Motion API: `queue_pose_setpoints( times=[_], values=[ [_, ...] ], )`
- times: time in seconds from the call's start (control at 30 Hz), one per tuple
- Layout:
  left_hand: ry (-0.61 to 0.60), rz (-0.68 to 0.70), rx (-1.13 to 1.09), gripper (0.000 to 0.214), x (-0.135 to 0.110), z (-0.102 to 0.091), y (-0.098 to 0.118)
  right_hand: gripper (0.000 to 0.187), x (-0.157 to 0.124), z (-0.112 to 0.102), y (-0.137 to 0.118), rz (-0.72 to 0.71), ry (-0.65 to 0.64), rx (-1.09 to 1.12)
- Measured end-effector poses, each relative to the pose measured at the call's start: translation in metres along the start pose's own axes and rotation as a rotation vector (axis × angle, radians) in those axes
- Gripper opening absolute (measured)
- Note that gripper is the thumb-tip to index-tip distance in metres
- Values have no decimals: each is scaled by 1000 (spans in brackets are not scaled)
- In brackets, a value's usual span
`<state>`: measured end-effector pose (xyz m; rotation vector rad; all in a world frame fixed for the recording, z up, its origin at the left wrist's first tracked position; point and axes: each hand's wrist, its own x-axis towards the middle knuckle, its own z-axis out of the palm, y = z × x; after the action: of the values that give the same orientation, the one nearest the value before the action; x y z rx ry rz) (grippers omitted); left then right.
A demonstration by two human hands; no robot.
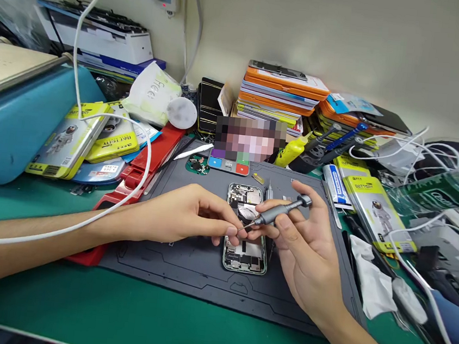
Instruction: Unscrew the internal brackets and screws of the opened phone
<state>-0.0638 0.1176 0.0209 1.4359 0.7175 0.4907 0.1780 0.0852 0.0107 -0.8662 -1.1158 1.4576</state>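
Basically, grey screwdriver is up in the right hand, over the opened phone. Its long axis runs slantwise, capped end far right, thin bit aimed near left and downward. Right hand: thumb and fingers pinching the grey handle, forefinger raised by the cap. Left hand: thumb and forefinger closed in a pinch at the bit's tip; whatever sits between them is too small to tell.

Phone lies flat, innards up, on the dark grey mat. Long axis near to far, near end skewed slightly right; its middle is partly covered by the hands. Second screwdriver just beyond the phone's far right corner, axis roughly near-far. Small yellow part close to it.

Mat's far left: green circuit board, coloured tray, white stick-like tool slanting from near left to far right. Mat sits on the green table. Red holder along the mat's left, same slant as the tool. White cable crosses over the left forearm. Yellow battery boxes on both sides, left and right. Orange boxes stacked far, near the wall.
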Motion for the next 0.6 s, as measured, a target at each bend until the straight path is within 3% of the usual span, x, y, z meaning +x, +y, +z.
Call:
queue_pose_setpoints(
  times=[0.6],
  values=[
    [-16, 33, 58, 19, 0, -1, -1, 42, -1, -1, 1, 31, -39, 31]
  ],
)
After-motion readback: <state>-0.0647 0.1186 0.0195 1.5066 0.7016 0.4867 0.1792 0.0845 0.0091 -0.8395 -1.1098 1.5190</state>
